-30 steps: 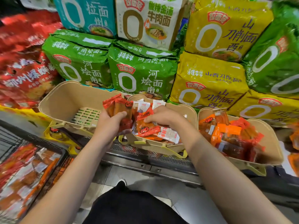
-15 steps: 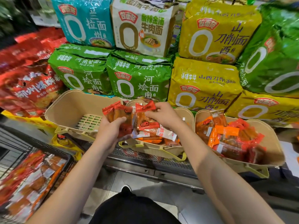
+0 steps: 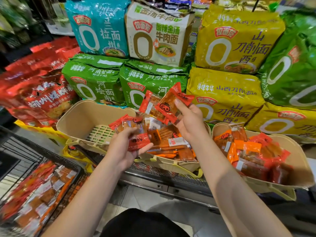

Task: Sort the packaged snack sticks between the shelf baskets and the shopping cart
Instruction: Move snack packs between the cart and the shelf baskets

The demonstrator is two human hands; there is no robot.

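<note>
Nine or so large noodle multipacks are filling the far side of the scene, stacked in two tiers: green noodle packs (image 3: 95, 82) at centre-left, yellow noodle packs (image 3: 227, 98) at right, a teal pack (image 3: 99, 26) and a cream pack (image 3: 159, 35) sitting above, and more green bags at far right. Red bags (image 3: 39, 93) are piling up at far left.

Three beige shelf baskets are standing in a row on the wire shelf (image 3: 171, 175), in front of the noodles. The left basket (image 3: 77, 120) is showing its bare slotted floor. The middle basket (image 3: 171, 165) is holding a heap of orange and red packaged snack sticks (image 3: 171, 144). The right basket (image 3: 301, 161) is holding a fuller heap of red and orange packets (image 3: 253, 156).

The shopping cart (image 3: 22, 151), black wire, is sitting at near left, below the shelf, with a blurred layer of cart packets (image 3: 35, 194) lying inside.

The right hand (image 3: 189, 122) is raised over the middle basket, thumb and fingers pinching a pair of red-edged packets (image 3: 164, 105) that are fanning upward against the green packs.

The left hand (image 3: 123, 147) is hovering between the left and middle baskets, fingers curled round a small bunch of packets (image 3: 135, 134), the nearest one red-labelled.

A dark garment (image 3: 142, 223) is showing at the near edge, between the forearms.
</note>
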